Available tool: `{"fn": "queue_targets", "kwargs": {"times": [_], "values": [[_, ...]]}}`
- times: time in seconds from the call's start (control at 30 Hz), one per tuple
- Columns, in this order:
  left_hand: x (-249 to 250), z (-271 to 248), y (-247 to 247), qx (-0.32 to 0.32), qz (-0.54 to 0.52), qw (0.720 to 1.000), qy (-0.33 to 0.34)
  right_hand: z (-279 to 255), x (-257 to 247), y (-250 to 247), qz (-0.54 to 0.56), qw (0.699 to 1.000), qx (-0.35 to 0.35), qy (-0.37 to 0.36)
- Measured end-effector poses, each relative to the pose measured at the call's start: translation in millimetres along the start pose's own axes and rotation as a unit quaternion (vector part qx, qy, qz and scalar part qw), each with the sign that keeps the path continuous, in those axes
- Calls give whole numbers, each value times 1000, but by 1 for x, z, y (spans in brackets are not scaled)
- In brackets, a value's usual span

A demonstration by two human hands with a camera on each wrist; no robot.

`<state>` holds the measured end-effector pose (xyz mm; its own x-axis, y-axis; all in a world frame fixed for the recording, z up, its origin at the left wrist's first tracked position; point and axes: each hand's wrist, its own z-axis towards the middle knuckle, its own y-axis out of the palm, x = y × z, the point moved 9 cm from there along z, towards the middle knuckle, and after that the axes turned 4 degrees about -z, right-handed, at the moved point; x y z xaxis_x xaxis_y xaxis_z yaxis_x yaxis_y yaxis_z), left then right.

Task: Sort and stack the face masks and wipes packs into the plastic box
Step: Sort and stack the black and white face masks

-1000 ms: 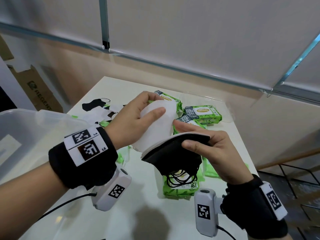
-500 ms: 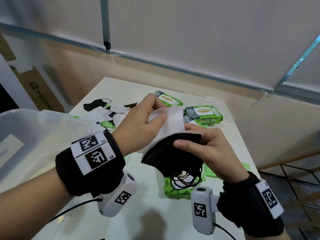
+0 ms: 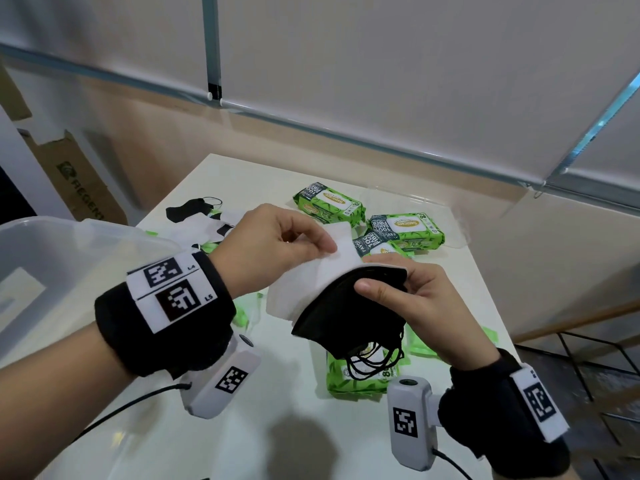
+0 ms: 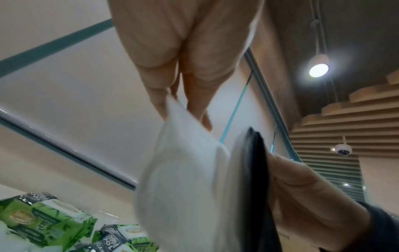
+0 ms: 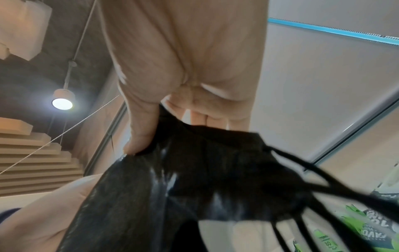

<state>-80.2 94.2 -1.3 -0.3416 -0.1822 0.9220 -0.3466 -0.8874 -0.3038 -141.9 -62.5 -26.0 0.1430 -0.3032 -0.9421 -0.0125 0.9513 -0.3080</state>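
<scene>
Left hand: the left hand [image 3: 277,247] is pinching the upper edge of a white face mask [image 3: 311,282] between thumb and forefinger, held above the table [image 3: 242,427].
Right hand: the right hand [image 3: 422,306] is clamping a bundle of black face masks [image 3: 346,317] between thumb and fingers; the white mask is lying against the top of this bundle, and black ear loops [image 3: 374,362] are dangling below it.
Plastic box: the clear plastic box [image 3: 69,258] is standing at the left edge of the table, beside the left forearm; no masks or packs can be made out inside it.
Wipes packs: green wipes packs [image 3: 408,230] are lying on the far half of the table, another [image 3: 360,379] directly under the held masks; none is being touched.
Loose masks: further black and white masks [image 3: 204,220] are lying behind the left hand.
Risk, slipping: the white mask is being held by one edge only, so it is likely to slide off the bundle if the pinch loosens.
Risk, snagging: the hanging loops are likely to catch on the pack below or on the box rim during transfer.
Risk, mixing: pressing white onto black may be undoing the sort by colour.
Legible writing: the packs are showing "100%", "FIBRE", "80" and an oval logo too small to read; a cardboard carton [image 3: 83,188] at left is showing "REGEN", cut off.
</scene>
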Motion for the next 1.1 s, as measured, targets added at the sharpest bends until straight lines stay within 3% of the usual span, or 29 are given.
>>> {"fn": "queue_targets", "kwargs": {"times": [0.2, 0.33, 0.5, 0.67, 0.77, 0.87, 0.93, 1.0, 1.1], "values": [[-5, 3, -10, 35, 185, 981, -35, -2, -6, -1, -89, 996, -1, -2], [15, -8, 16, 2, 95, 995, 18, 1, -14, 10, -126, 992, -12, -7], [11, -15, 33, -16, 12, 1000, -13, 5, -9, 12, -113, 993, -10, -13], [5, -14, 37, -18, 47, 999, 4, 6, 0, 14, -108, 994, -12, 2], [-5, -11, 38, -1, 34, 999, -9, 9, 16, 3, -113, 992, 42, 23], [-11, -8, 47, -31, 45, 998, -6, 9, 35, -16, -123, 987, 85, 58], [-12, -5, 55, -55, 50, 997, 4, 10, 42, -17, -101, 991, 53, 69], [-14, 1, 63, -70, 47, 996, 9, 10, 43, -8, -78, 994, -21, 69], [-19, 12, 74, -56, 0, 998, 7, 11, 50, -1, -42, 992, -75, 92]]}}
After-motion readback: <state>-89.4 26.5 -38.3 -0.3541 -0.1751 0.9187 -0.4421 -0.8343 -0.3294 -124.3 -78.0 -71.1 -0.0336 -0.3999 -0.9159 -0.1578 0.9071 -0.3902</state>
